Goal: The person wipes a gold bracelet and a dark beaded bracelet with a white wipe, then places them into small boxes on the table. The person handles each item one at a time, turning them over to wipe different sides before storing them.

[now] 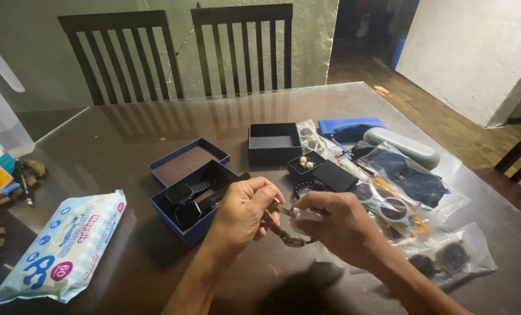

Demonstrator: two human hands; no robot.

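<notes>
Left hand (244,211) and right hand (335,224) meet low over the worktop (126,146), fingers pinched shut on a brown-gold linked watch band (283,232) that droops in a curve between them. Just left, an open dark blue box (197,201) holds two black watches. Further left lies a soft white-and-blue wipes pack (62,248) with a pink round sticker. Right: clear bags of sunglasses (447,259), a grey glasses case (401,146), a blue pouch (349,128). Beyond, an open black box (274,142). Glossy dark glass top; two slatted chairs (178,52) against a pale wall; wood floor.
</notes>
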